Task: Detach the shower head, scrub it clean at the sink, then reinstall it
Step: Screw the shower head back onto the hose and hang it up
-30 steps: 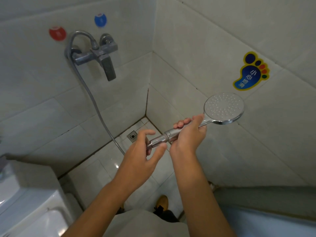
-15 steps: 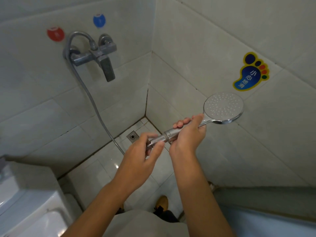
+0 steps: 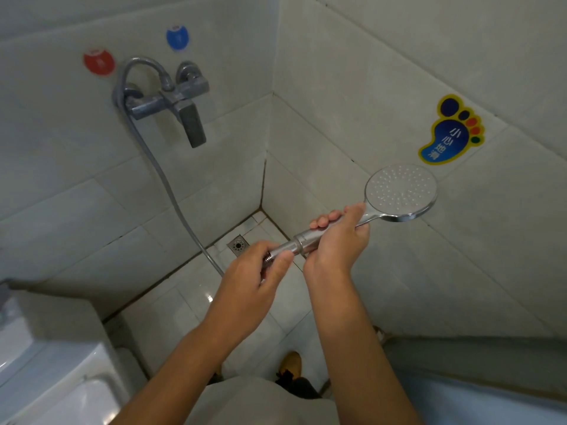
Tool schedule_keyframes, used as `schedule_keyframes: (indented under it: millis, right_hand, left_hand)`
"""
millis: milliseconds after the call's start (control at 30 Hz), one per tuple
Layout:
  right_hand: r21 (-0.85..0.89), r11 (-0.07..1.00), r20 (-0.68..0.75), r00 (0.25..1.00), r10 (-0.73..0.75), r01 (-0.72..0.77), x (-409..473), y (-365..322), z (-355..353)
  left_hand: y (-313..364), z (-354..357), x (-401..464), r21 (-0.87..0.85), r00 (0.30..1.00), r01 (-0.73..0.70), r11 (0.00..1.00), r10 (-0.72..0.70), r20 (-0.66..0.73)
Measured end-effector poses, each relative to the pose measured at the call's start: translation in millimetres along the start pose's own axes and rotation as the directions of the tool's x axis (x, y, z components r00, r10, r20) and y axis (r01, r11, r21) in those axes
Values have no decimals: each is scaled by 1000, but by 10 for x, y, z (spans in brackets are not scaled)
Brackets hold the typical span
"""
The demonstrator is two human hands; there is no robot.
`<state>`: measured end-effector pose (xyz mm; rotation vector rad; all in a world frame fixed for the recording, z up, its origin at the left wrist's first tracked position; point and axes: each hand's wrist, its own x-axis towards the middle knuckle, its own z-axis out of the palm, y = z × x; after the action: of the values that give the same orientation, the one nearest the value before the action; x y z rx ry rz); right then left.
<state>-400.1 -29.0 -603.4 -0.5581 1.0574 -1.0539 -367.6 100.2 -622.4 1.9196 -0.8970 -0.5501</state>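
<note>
Right hand (image 3: 336, 240): fingers and thumb wrapped round the chrome handle of the shower head (image 3: 400, 191), held out over the shower corner, spray face tilted up. Left hand (image 3: 256, 280): thumb and fingers pinching the ribbed metal hose nut (image 3: 269, 257) at the handle's lower end.

Shower head: round, flat disc, matte grey face dotted with small nozzles, polished chrome rim, tapering cylindrical handle.

Hose (image 3: 159, 167): flexible, silver, running from the wall mixer down to the floor and toward the left hand.

Mixer tap (image 3: 171, 101): dull chrome, blocky lever hanging downward, mounted on the left wall.

Stickers: red round sticker (image 3: 98, 61) and blue round sticker (image 3: 177, 37) above the mixer; blue foot-shaped sticker (image 3: 451, 130), yellow border, on the right wall.

Walls: large pale glazed tiles, dark grout. Floor drain (image 3: 237, 245): square, metal, near the corner.
</note>
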Motion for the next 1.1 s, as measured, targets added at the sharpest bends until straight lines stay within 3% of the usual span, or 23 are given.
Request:
schedule_keyframes:
  millis: [267,433,767,900,1100]
  right_hand:
    - [0,1000,2,1000,7,-7,-2,-3,-6]
    - [-9,1000,6,1000,-2,2,-13,-6,-7]
    - [-17,1000,10,1000,7,-7,-81,-8,-38]
    - [-21,1000,13,1000,-7,7,-124,-23,-40]
    - [-28,1000,12,1000,-8,8,-176,-19,-39]
  left_hand:
    - [4,-25,-18,56,998,-56,997,57,-6]
    - [17,2,-44,7,1000,3,1000,-3,-8]
    - [19,-40,-97,42,998,-52,998,53,-36]
    - [33,-27,-129,9,1000,17,1000,-17,-26]
    - [14,-48,-147,31,1000,8,999,-7,-29]
